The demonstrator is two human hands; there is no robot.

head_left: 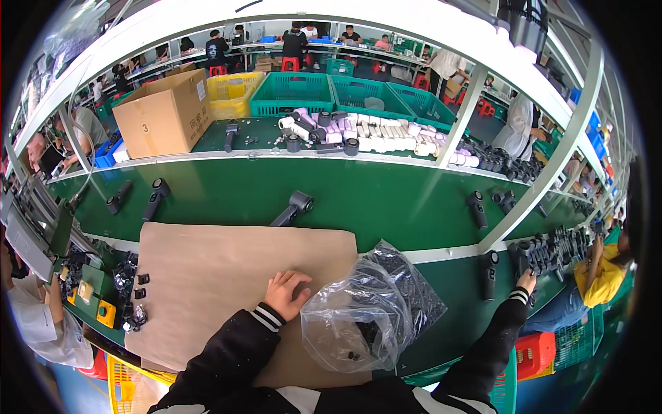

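Observation:
My left hand [287, 292] rests palm down on a brown cardboard sheet [207, 276], fingers spread, just left of a clear plastic bag [365, 310] holding several small black parts. It holds nothing. My right hand [527, 281] is stretched far right, at a cluster of black handle-shaped parts [548, 252] on the green bench; its fingers are mostly hidden, so its grip is unclear. A single black part [488, 274] stands just left of that hand.
A green conveyor belt [386, 200] carries several black handle parts [293, 208]. Behind it are a cardboard box [164, 114], green and yellow crates [292, 93] and white cylinders [386, 132]. Small black parts [131, 293] lie at left. Other people work around.

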